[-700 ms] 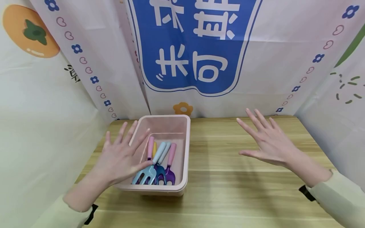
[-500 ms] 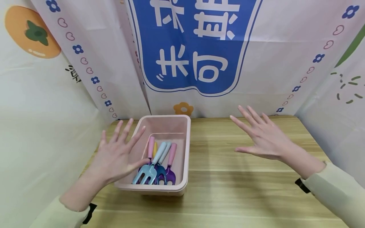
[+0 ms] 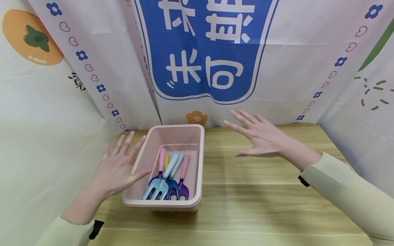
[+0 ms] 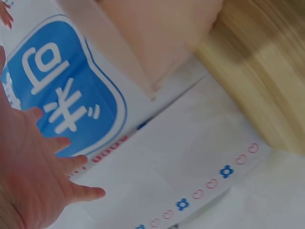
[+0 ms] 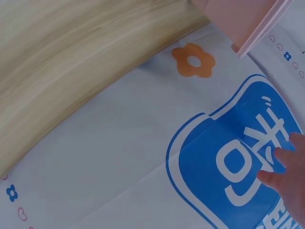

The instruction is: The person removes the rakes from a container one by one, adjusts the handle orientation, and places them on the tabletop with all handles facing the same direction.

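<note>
A pale pink plastic bin (image 3: 199,164) stands on the table, left of centre in the head view. Inside it lie several toy garden tools, among them a light blue fork (image 3: 160,187) on top, a purple one with a pink handle (image 3: 185,167), and a yellow handle (image 3: 166,161). My left hand (image 3: 115,171) hovers over the bin's left side with spread fingers, holding nothing. To the right of the bin, above the table, my right hand (image 3: 261,136) is spread too, with nothing in it. Fingers of the left hand (image 4: 38,176) show in the left wrist view.
The wood-grain table (image 3: 246,205) extends around the bin. Printed white cloth (image 3: 286,75) with a blue sign pattern (image 3: 203,51) hangs behind it, and more cloth walls (image 3: 46,136) close in the left and right sides.
My right hand has moved left, toward the bin, and slightly up in the head view. The left hand has shifted a little left. The bin and tools stay put.
</note>
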